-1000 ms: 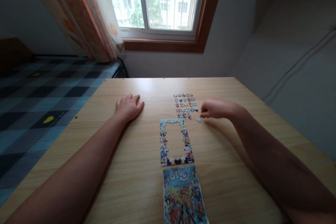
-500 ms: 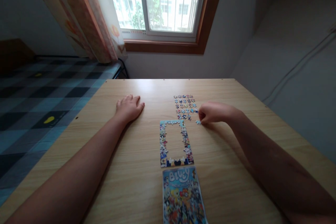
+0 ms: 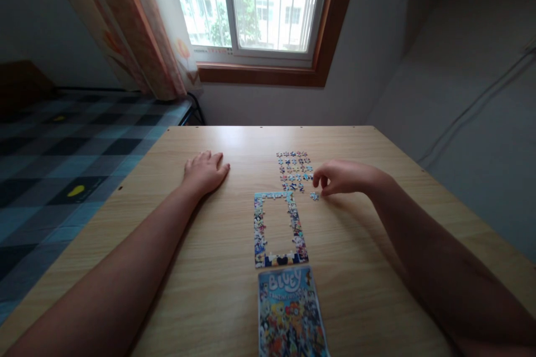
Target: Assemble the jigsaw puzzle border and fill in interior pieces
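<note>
My left hand (image 3: pixel 205 170) lies flat on the wooden table (image 3: pixel 201 284), fingers spread, with nothing in it. At the right edge of several rows of loose jigsaw pieces (image 3: pixel 294 169), my right hand (image 3: pixel 337 177) hovers with thumb and fingers apart; I see nothing between them. A pale blue jigsaw piece or small joined group (image 3: pixel 314 196) lies just below its fingertips, off from the rows. Nearer to me is the joined puzzle border (image 3: pixel 259 234), a rectangle with bare tabletop inside. Below it lies a colourful picture sheet (image 3: pixel 291 312) marked "BLUEY".
A bed with a checked cover (image 3: pixel 75 145) stands left of the table. Beyond the far edge are a window (image 3: pixel 268 17) and an orange curtain (image 3: pixel 146 28). A cable (image 3: pixel 469 106) runs along the right wall.
My right hand's fingers have spread from a closed pinch, uncovering more of the pale blue piece below them. My left hand stays where it was.
</note>
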Demonstrator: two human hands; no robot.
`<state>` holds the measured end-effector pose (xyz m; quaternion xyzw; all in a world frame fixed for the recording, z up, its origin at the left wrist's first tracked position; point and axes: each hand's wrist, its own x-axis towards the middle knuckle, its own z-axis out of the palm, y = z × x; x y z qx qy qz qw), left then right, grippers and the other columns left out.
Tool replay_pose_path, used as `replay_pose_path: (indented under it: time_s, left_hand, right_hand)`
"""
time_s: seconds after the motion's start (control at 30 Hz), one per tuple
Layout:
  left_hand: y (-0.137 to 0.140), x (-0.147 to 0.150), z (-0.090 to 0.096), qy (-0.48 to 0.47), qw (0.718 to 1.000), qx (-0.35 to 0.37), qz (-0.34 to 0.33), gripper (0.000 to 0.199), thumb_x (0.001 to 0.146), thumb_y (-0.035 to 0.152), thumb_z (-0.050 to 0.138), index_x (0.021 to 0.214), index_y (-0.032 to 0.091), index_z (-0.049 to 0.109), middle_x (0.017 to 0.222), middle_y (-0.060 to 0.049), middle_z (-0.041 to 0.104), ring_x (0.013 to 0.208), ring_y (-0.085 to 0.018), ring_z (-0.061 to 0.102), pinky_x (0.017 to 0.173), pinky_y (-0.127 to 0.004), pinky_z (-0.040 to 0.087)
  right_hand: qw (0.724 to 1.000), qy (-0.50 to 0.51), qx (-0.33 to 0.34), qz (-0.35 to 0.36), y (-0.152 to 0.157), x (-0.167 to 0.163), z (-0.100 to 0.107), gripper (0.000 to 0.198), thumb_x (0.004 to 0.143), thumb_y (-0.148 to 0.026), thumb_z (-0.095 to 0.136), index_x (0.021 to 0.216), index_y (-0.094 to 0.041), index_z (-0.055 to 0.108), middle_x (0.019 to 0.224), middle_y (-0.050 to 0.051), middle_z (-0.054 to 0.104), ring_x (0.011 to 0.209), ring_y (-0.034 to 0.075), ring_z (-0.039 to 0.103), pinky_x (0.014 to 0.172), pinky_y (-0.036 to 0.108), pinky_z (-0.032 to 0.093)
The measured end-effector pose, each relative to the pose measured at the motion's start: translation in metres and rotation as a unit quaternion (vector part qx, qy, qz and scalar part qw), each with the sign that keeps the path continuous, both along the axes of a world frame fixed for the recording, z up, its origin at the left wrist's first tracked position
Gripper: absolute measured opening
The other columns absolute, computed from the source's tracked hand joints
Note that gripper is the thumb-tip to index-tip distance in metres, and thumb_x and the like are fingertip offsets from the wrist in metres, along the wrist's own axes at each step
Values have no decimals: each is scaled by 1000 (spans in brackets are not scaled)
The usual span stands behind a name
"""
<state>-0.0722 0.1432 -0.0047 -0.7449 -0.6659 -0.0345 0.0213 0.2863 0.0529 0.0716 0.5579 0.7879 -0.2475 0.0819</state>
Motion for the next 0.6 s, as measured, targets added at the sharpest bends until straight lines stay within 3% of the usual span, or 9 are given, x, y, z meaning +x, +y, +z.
replay_pose_path:
  time_s: [0.13, 0.6]
  left_hand:
    - [0, 1, 0, -6, 1000, -2, 1, 65, 96, 56, 31, 148, 21, 49, 159, -16, 39, 147, -36, 33, 117, -58, 28]
    - [-1, 1, 1, -12, 1000, 0, -1, 66, 96, 57, 30, 148, 21, 49, 158, -17, 41, 146, -36, 34, 116, -58, 27]
  right_hand:
    - [998, 16, -55, -1, 2, -2, -8, 35, 72, -15, 70, 106, -19, 73, 90, 3, 75, 71, 16, 66, 63, 27, 45]
    - [998, -53, 12, 22, -7, -19, -6, 17, 71, -14, 66, 85, -18, 74, 84, 6, 73, 73, 18, 62, 59, 28, 41]
